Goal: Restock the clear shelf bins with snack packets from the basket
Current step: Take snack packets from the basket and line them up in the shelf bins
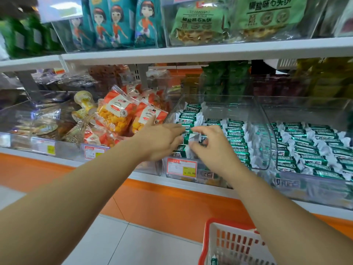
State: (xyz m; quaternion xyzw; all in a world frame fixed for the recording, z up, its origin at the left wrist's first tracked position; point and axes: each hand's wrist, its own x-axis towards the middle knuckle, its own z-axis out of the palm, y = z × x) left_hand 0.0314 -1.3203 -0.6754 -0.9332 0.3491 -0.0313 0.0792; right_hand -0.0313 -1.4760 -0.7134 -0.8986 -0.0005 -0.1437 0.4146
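Two bare hands reach over the front edge of a clear bin (225, 104) in the middle of the frame, on the lower shelf. The left hand (162, 138) comes in from the lower left with its fingers fairly straight and relaxed, thumb raised, and its fingertips lie against the green-and-white packets (236, 138) stacked in rows inside the bin. The right hand (212, 144) comes in from the lower right with its fingers curled, and it pinches one packet (188, 136) by its white crimped end, just above the stack at the bin's left side, between the two hands. The fingertips of both hands are nearly touching there. A red-framed price tag (181, 167) is fixed to the bin's front, below the hands. Just right of this bin stands a second bin (305, 104), also filled with rows of the same packets. Left of the hands, orange snack bags (118, 113) showing yellow puffs lean in another clear compartment. On the shelf above, teal bags (112, 22) printed with a cartoon figure stand at the upper left, and green-labelled bags (198, 23) lie at the upper middle. The basket (212, 236), white with a red rim, sits at the bottom right of the frame on the pale tiled floor (133, 245), partly hidden by the right forearm; what it holds cannot be made out.
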